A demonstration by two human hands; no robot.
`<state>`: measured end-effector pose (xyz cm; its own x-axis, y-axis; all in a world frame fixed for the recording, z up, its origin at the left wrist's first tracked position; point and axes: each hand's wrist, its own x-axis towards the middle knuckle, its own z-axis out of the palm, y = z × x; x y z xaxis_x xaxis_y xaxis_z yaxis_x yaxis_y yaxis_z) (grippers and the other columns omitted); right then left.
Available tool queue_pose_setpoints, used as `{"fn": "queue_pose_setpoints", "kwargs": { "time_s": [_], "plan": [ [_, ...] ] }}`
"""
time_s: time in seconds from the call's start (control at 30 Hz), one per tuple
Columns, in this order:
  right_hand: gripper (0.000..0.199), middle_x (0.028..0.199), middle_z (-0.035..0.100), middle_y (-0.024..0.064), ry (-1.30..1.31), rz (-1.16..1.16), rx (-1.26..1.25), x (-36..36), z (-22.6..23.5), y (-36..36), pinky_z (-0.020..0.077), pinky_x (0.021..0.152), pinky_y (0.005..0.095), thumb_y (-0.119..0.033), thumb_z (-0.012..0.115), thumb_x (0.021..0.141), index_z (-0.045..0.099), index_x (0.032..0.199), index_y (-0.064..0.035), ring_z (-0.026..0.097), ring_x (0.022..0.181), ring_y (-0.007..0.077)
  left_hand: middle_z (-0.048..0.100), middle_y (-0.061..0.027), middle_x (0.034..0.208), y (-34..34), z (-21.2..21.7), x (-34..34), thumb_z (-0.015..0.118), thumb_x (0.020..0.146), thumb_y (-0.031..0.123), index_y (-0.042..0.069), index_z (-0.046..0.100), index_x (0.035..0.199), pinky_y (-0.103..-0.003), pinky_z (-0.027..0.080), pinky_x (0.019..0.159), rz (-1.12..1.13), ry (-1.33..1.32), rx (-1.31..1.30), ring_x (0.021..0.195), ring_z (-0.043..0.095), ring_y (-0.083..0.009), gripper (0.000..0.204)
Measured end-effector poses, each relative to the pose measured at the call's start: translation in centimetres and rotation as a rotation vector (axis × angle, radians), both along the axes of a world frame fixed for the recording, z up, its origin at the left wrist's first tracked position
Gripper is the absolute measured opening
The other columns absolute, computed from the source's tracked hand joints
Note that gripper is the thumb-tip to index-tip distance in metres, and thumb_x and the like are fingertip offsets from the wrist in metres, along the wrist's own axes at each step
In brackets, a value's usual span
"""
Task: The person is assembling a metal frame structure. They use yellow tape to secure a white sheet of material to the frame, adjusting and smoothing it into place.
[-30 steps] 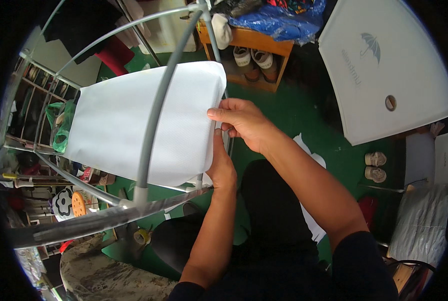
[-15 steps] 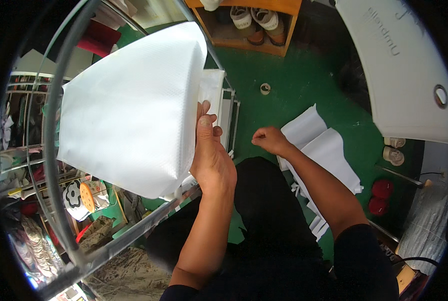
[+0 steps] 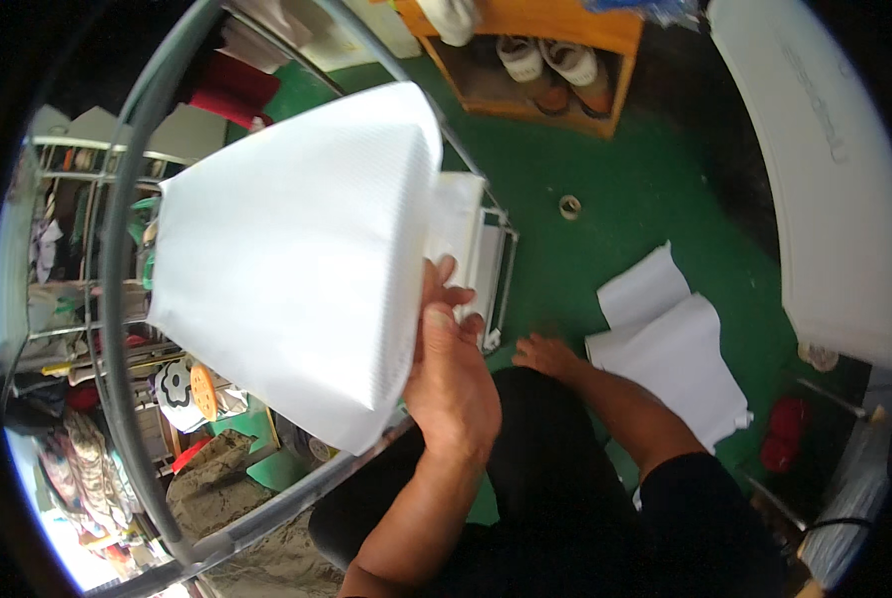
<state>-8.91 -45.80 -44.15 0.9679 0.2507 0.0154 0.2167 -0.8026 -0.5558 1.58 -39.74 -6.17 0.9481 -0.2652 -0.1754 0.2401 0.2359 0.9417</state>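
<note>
A large white textured sheet (image 3: pixel 286 269), folded at its right edge, hangs over the grey metal frame at the left. My left hand (image 3: pixel 454 384) is closed on that right edge, thumb in front; some fingers are partly hidden by the sheet. Just beyond the hand, another white piece (image 3: pixel 458 209) shows behind the fold. My right hand (image 3: pixel 553 356) is low by my knee, apart from the sheet, its fingers stretched out with nothing seen in them. Right of it, white sheets (image 3: pixel 670 349) lie overlapping over the green floor.
Grey metal tubing (image 3: pixel 117 259) curves around the left side. A wooden shelf (image 3: pixel 535 100) with shoes stands at the far side, and a tape roll (image 3: pixel 569 207) lies on the green floor. A large white panel (image 3: pixel 815 169) rises at the right.
My view has shifted, so most things sit lower and further right. My right hand has dropped toward my knee and its fingers have loosened. The left hand keeps its hold on the sheet.
</note>
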Motion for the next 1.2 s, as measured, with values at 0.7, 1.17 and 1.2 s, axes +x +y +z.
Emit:
{"fn": "queue_pose_setpoints", "kwargs": {
  "time_s": [0.7, 1.17, 1.2],
  "plan": [
    [0.008, 0.09, 0.056, 0.0085, -0.186, 0.003, -0.118, -3.8, -8.6, 5.8, 0.0502, 0.067, 0.0419, -0.024, 0.061, 0.085, 0.062, 0.088, -0.0163, 0.057, 0.096, 0.0274, 0.046, 0.0037, 0.153, 1.7, 3.2, -1.7, 0.056, 0.104, 0.042, 0.018, 0.04, 0.154, -0.036, 0.042, 0.098, -0.003, 0.318, -0.308, 0.112, 0.052, -0.0156, 0.058],
    [0.023, 0.109, 0.06, 0.0198, 0.325, -0.344, 0.332, -5.5, -4.7, 3.3, 0.0552, 0.077, 0.0522, -0.027, 0.049, 0.099, 0.066, 0.105, -0.0129, 0.063, 0.098, 0.0422, 0.051, 0.0058, 0.147, 0.7, 3.7, -1.9, 0.06, 0.102, 0.041, 0.02, 0.046, 0.149, -0.034, 0.043, 0.095, -0.073, 0.356, -0.355, 0.112, 0.052, -0.0147, 0.054],
    [0.025, 0.112, 0.059, 0.0221, 0.394, -0.325, 0.268, -5.9, -4.4, 3.5, 0.0548, 0.077, 0.0531, -0.027, 0.047, 0.1, 0.066, 0.106, -0.0118, 0.063, 0.097, 0.0443, 0.051, 0.0057, 0.147, 0.9, 3.9, -1.9, 0.06, 0.102, 0.041, 0.019, 0.046, 0.149, -0.034, 0.043, 0.095, -0.058, 0.352, -0.344, 0.112, 0.052, -0.0146, 0.054]
  ]
}}
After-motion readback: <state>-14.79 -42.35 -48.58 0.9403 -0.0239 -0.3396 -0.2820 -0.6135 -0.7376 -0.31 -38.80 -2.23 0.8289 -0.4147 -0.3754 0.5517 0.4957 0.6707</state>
